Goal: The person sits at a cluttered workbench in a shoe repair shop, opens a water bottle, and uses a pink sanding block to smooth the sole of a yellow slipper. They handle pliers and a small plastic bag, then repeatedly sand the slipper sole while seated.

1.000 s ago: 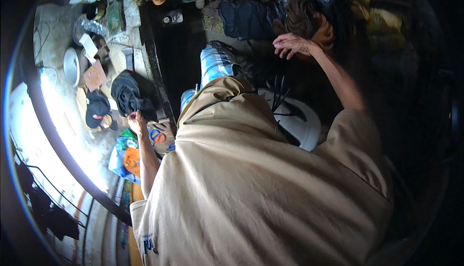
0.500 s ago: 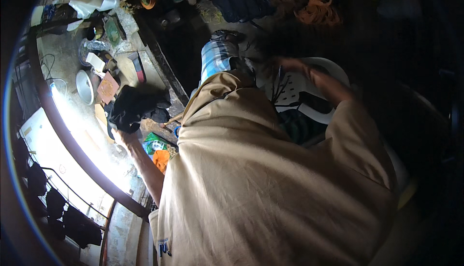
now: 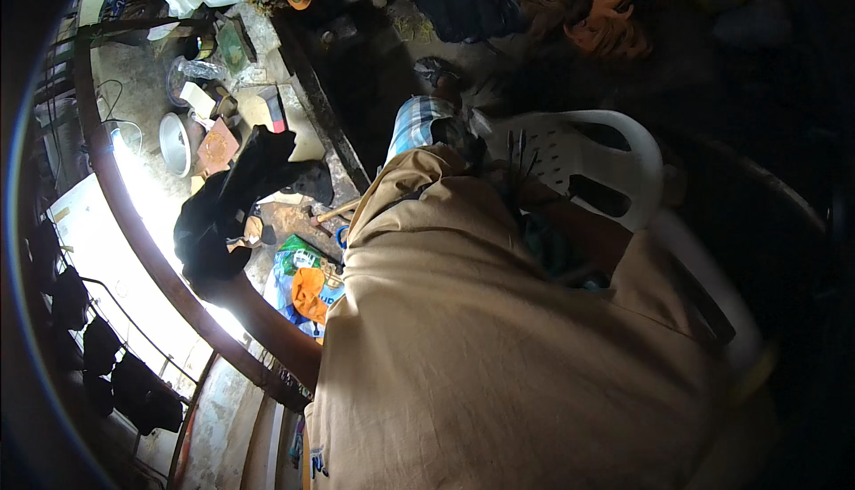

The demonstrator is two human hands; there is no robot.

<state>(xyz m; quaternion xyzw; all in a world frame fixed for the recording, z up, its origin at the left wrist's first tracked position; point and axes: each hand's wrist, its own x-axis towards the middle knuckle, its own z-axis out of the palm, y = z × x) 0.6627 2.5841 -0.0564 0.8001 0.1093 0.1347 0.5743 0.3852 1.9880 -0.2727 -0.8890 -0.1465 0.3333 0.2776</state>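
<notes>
A black cloth [image 3: 221, 209] was grasped in the left hand [image 3: 221, 285] over the cluttered work surface [image 3: 134, 80], while whether the shadowed right hand [image 3: 524, 189], beside the white plastic chair [image 3: 570, 150], was closed could not be told.

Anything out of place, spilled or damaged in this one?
Nothing looks clearly spilled or damaged. The left side is just untidy: clutter crowds a metal bowl, orange material lies crumpled on a plastic bag, and black cloth is bunched nearby.
</notes>
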